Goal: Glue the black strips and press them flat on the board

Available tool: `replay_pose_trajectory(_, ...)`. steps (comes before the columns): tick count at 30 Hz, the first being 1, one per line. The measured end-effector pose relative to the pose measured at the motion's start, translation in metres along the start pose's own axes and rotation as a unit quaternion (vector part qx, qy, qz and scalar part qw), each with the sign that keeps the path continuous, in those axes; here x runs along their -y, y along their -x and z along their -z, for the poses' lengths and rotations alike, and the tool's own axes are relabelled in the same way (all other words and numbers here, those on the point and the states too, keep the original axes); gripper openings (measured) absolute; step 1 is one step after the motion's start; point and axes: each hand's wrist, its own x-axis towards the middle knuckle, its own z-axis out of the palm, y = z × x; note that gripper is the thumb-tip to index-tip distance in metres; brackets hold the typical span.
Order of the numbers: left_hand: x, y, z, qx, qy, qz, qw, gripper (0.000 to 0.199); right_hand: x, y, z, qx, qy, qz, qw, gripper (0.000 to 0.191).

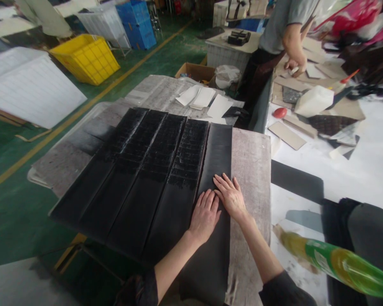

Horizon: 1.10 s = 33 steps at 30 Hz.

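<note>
Both my hands rest flat on a matte black strip of sheet material (217, 144), which lies lengthwise on a worn grey board (250, 170). My left hand (204, 216) has its fingers stretched out near the strip's left edge. Close beside it, my right hand (230, 196) lies with fingers extended towards the strip's right part. Neither hand grips anything. To the left, several more black strips (156, 178) lie side by side, their far halves shiny and crinkled, their near halves smoother. Whether the strip is leather or a synthetic cannot be told.
A white table (376, 153) on the right holds cardboard pieces, a white container (314, 101), a red oval object (280, 112) and a yellow-green bottle (338, 261). Another person (295, 46) works at its far side. White cards (202, 97) lie beyond the strips; a yellow bin (86, 59) stands left.
</note>
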Motion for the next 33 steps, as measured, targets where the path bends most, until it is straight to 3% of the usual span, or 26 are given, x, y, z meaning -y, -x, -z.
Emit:
replay_pose_trajectory(7,0.0,0.0,-0.001,0.0,-0.016,-0.005,1.0,0.049,0.003,-0.016,0.009,-0.036,-0.007,-0.032,0.999,0.045)
replay_pose_trajectory(12,-0.001,0.0,-0.001,0.002,-0.019,-0.006,1.0,0.049,-0.004,-0.037,0.0,-0.051,0.015,-0.043,0.998,0.053)
replay_pose_trajectory(24,-0.002,0.004,-0.002,0.0,-0.015,-0.003,1.0,0.049,-0.007,-0.033,-0.005,-0.037,0.017,-0.039,0.998,0.053)
replay_pose_trajectory(33,-0.003,0.004,-0.004,0.011,-0.041,-0.008,0.999,0.05,-0.007,-0.052,-0.001,-0.07,0.022,-0.067,0.995,0.055)
